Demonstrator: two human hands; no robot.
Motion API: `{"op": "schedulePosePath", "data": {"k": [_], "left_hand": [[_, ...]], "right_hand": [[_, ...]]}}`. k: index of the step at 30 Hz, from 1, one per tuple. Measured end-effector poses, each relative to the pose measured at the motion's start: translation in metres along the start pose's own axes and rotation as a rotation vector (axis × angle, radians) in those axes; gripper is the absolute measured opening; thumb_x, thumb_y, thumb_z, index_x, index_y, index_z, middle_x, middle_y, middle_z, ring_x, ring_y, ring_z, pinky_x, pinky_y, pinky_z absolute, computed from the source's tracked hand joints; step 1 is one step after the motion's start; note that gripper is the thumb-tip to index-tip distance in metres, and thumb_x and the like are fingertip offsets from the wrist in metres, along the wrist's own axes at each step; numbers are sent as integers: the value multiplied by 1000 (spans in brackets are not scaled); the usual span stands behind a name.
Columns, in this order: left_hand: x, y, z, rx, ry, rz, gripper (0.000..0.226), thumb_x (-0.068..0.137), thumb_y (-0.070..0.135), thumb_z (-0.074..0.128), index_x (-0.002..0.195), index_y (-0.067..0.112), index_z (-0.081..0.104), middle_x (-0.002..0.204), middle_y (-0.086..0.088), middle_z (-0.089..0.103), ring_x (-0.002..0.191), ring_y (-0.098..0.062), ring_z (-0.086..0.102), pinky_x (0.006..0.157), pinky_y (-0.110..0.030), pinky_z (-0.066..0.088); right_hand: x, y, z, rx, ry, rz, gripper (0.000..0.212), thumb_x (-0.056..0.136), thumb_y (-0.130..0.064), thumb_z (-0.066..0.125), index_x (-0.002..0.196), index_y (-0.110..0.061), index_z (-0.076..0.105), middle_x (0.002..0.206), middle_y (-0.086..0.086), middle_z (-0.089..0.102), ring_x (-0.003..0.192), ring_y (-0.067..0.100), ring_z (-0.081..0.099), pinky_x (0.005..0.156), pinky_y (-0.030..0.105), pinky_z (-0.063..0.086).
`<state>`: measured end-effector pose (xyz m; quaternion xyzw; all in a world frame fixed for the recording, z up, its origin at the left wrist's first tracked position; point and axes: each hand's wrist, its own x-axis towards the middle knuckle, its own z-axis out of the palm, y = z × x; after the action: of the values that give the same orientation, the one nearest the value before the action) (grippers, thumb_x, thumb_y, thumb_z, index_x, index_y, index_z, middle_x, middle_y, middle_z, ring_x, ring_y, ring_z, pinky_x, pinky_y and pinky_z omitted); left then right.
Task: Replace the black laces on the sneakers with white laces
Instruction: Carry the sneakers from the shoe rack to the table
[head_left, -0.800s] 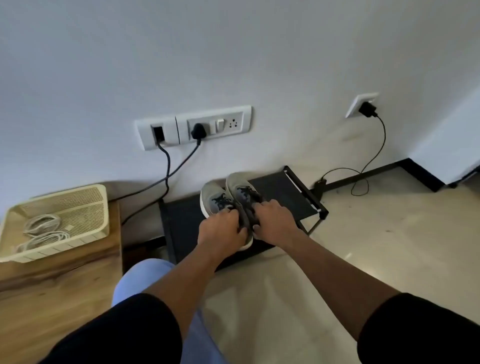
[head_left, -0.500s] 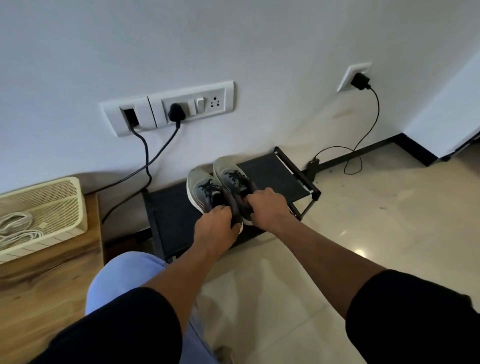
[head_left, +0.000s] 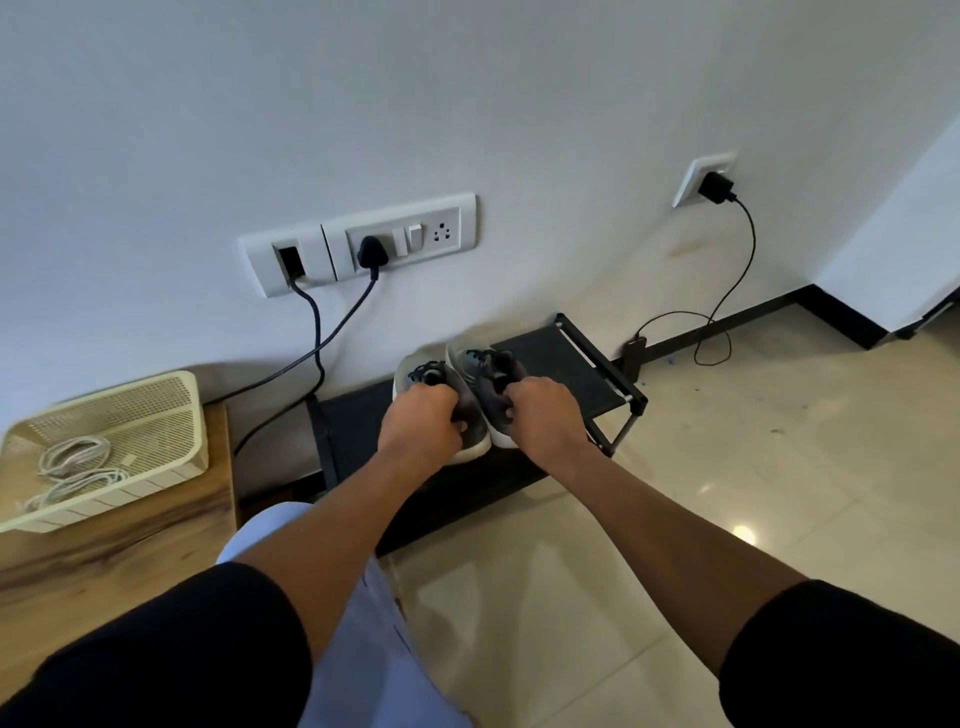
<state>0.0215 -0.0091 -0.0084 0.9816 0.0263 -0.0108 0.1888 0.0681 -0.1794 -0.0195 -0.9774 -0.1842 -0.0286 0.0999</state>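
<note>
Grey sneakers (head_left: 467, 387) (heels hidden) under gripping left hand (head_left: 418, 423), right hand (head_left: 545, 413).

glossy tiled floor (head_left: 597, 597); grained wood desk (head_left: 104, 566); perforated plastic basket (head_left: 171, 410); matt knit cloth sneakers (head_left: 480, 387); matt black shoe rack (head_left: 582, 364).

Black shoe rack (head_left: 566, 364) against wall; cream basket (head_left: 171, 415) on wooden table (head_left: 130, 551); plugged-in charger (head_left: 716, 187)

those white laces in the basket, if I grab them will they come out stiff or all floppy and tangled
Probably floppy: the white laces lie in loose, overlapping coils in the perforated basket. They look thin, so likely very light. Since the coils cross each other, one pull may drag out both bundles together, perhaps snagging.
</note>
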Motion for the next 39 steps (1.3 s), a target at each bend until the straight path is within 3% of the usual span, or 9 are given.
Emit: {"op": "schedulePosePath", "data": {"k": [5,8,11,13,16,21,28,35,39], "left_hand": [[-24,2,-62,3,80,93,26,87,28,76,74,26,54,69,3,50,74,-26,59,60,-30,34],[-50,4,-104,24,157,133,29,88,33,77,76,31,52,75,3,51,75,-24,52,61,-31,31],[-85,2,-145,62,251,160,37,86,34,79,69,34,47,65,10,45,70,-22,51,55,-29,26],[-109,-1,-169,73,300,157,45,85,34,81,62,33,41,61,11,43,66,-21,48,55,-29,27],[-147,-8,-204,99,377,127,33,84,35,81,68,24,55,58,9,45,67,-23,47,59,-34,36],[-227,-39,-255,182,492,8,18,85,35,80,82,20,71,58,5,52,68,-23,51,62,-37,47],[-310,-103,-299,303,562,-211,20,85,37,79,81,20,71,61,4,55,65,-22,53,59,-35,44],[-359,-181,-301,293,554,-400,11,85,29,80,81,21,73,66,7,62,64,-15,59,64,-37,52],[-373,-223,-282,259,540,-465,8,82,27,81,84,22,75,71,6,66,69,-19,62,66,-38,51]], "right_hand": [[-21,-19,-56,4,113,-15,4,86,-16,73,90,-15,74,85,5,68,81,27,66,64,30,41],[-33,-40,-100,10,183,-44,3,88,-15,71,90,-16,72,86,5,67,80,29,65,63,31,44],[-50,-70,-137,-10,232,-98,3,90,-16,68,89,-19,69,85,3,64,78,28,63,63,31,37],[-61,-90,-157,-12,262,-133,4,90,-16,68,90,-20,68,82,0,61,75,25,60,63,30,36],[-73,-121,-181,7,301,-186,6,89,-16,68,90,-21,69,77,-4,56,68,21,49,60,30,31],[-94,-194,-208,108,317,-353,9,89,-15,65,92,-20,72,84,2,66,79,28,63,60,31,40],[-99,-308,-201,233,265,-604,11,92,-17,62,96,-19,72,88,3,68,81,28,64,68,36,51],[-92,-409,-160,269,181,-787,5,93,-17,62,88,-17,64,88,6,64,81,32,62,63,32,33],[-91,-443,-122,311,119,-831,22,91,-14,65,74,-20,50,77,2,54,75,31,59,60,33,32]]}}
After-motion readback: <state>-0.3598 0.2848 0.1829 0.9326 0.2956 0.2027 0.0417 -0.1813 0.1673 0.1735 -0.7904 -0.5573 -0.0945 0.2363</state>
